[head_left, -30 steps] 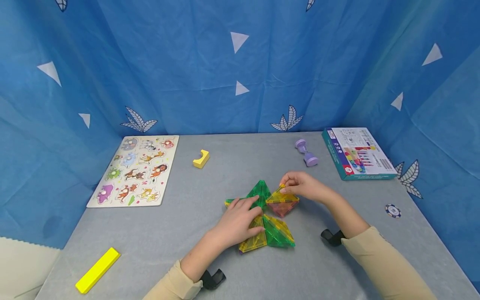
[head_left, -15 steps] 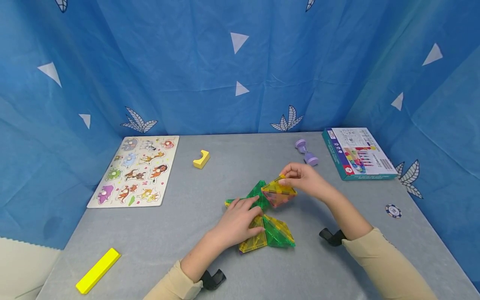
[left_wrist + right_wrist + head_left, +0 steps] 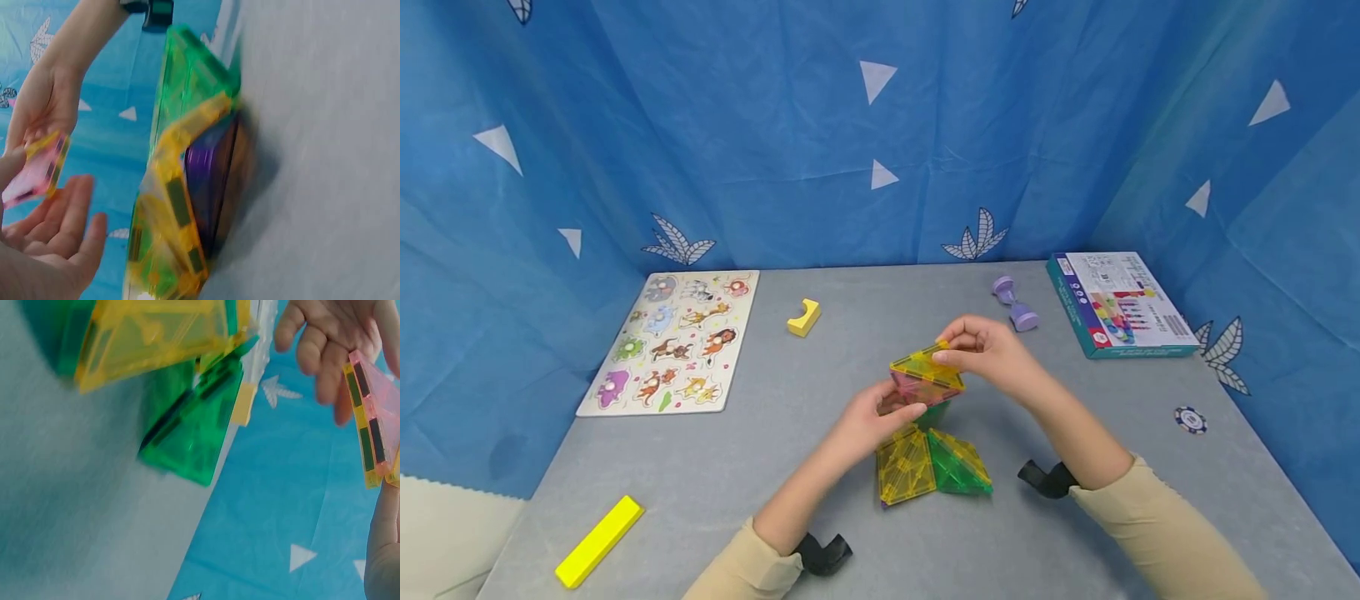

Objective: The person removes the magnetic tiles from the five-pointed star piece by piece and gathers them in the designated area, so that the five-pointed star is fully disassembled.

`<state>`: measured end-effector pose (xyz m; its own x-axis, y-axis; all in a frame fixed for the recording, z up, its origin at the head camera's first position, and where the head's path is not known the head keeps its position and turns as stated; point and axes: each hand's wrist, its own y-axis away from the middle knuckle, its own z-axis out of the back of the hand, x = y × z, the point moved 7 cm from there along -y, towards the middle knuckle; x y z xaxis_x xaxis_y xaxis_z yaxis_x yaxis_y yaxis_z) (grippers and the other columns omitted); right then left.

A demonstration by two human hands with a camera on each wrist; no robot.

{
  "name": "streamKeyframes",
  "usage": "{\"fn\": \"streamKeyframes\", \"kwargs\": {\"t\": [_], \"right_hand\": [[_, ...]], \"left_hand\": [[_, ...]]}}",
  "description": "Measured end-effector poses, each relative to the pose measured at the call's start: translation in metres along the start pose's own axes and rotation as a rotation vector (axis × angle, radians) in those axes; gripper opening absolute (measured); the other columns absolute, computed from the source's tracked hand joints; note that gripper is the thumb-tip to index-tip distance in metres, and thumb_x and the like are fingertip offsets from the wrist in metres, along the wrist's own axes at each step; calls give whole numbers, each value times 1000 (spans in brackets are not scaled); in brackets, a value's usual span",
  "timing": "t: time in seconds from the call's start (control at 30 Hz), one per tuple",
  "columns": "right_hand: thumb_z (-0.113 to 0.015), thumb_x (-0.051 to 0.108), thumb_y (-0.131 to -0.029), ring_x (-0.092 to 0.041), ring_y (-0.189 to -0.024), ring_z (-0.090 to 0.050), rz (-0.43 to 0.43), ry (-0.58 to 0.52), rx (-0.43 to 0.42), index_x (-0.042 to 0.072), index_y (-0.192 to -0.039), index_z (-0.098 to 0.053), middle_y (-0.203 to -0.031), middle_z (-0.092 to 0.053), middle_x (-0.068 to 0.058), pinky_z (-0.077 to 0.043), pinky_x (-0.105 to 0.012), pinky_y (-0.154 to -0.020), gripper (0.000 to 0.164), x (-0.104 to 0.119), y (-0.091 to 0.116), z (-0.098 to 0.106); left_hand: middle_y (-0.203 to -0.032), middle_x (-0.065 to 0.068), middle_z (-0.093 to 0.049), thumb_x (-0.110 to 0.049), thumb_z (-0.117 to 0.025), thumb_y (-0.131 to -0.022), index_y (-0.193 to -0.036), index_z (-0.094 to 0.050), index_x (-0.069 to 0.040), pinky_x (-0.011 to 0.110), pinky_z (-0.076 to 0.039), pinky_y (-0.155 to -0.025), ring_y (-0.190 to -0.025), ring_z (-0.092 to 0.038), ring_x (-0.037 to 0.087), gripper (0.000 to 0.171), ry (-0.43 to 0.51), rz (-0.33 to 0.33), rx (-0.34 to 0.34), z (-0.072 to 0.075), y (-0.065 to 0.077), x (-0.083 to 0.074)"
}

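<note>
In the head view my right hand [image 3: 988, 354] pinches the corner of a yellow triangular magnetic tile [image 3: 928, 364], with a pink magnetic tile [image 3: 925, 390] joined below it. Both are raised above the table. My left hand [image 3: 872, 421] is just left of the pink tile, thumb and fingers spread apart; whether it touches the tile is unclear. In the left wrist view its fingers [image 3: 72, 219] extend loosely near the pink piece. Below on the table stand more magnetic tiles: yellow ones [image 3: 906, 467] and green ones [image 3: 958, 471]. A purple tile [image 3: 209, 175] shows beneath the yellow.
An animal peg puzzle [image 3: 673, 342] lies at the left, with a yellow bar block [image 3: 598, 542] nearer. Further back are a yellow arch block [image 3: 803, 318], a purple hourglass [image 3: 1015, 304] and a toy box [image 3: 1123, 304]. A poker chip [image 3: 1191, 420] is at the right.
My right hand has lifted the joined yellow and pink tiles and carried them left. My left hand has come off the tiles on the table and turned toward the raised pair.
</note>
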<state>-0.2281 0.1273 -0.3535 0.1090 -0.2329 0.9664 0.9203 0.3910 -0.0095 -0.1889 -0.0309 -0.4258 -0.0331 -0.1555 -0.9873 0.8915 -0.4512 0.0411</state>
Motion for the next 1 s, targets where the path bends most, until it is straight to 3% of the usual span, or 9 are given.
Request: {"fn": "streamKeyframes", "kwargs": {"t": [0.13, 0.2, 0.33, 0.47, 0.6, 0.73, 0.83, 1.0], "right_hand": [[-70, 20, -85, -22, -77, -59, -16, -14, -13, 3, -97, -59, -85, -68, -11, -52, -33, -73, 23, -2, -3, -8], [-70, 18, -85, -21, -77, -60, -33, -17, -25, 4, -95, -60, -84, -68, -10, -52, -32, -72, 21, -4, -4, -10], [-71, 17, -84, -21, -76, -60, -61, -13, -55, 4, -94, -61, -84, -68, -10, -52, -32, -71, 19, -9, -4, -10], [-72, 20, -83, -20, -73, -59, -90, -21, -93, 3, -95, -62, -83, -68, -10, -52, -33, -71, 23, -12, -3, -5], [-72, 22, -83, -21, -76, -62, -96, -54, -163, 3, -97, -61, -86, -69, -10, -53, -31, -73, 27, -13, -3, 11], [-72, 24, -83, -19, -82, -65, -102, -53, -231, 1, -101, -59, -91, -69, -7, -53, -28, -74, 32, -21, -5, 34], [-71, 26, -84, -17, -83, -63, -147, -15, -283, 0, -104, -57, -94, -67, -7, -53, -26, -73, 35, -37, -12, 54], [-69, 29, -86, -20, -89, -59, -316, 67, -331, 0, -108, -55, -104, -62, -14, -52, -24, -73, 39, -81, -27, 85]], "left_hand": [[-106, 15, -66, -19, -61, -92, -117, -58, 3, 40, -49, -85, -94, -65, 19, 33, 169, 6, -33, 0, -3, 1], [-103, 16, -67, -14, -60, -92, -112, -60, 5, 44, -49, -85, -89, -66, 17, 28, 202, 18, -56, 1, -3, 2], [-97, 18, -68, -8, -58, -92, -105, -62, 9, 49, -47, -85, -85, -66, 19, 22, 206, 24, -70, 2, 1, -6], [-93, 19, -68, -6, -60, -91, -101, -62, 10, 52, -47, -82, -87, -66, 33, 19, 174, 21, -68, 3, 6, -19], [-90, 19, -69, -8, -62, -90, -100, -64, 8, 52, -48, -81, -89, -63, 41, 19, 126, 16, -67, 7, 10, -23], [-91, 19, -69, -7, -62, -89, -101, -62, 7, 52, -48, -82, -88, -65, 37, 19, 135, 12, -89, 13, 10, -22], [-92, 19, -68, -6, -62, -89, -102, -61, 7, 51, -48, -80, -88, -65, 35, 19, 132, 4, -106, 16, 10, -22], [-92, 16, -68, -7, -63, -89, -102, -62, 6, 47, -50, -79, -87, -65, 28, 18, 80, 11, -114, 17, 11, -22]]}}
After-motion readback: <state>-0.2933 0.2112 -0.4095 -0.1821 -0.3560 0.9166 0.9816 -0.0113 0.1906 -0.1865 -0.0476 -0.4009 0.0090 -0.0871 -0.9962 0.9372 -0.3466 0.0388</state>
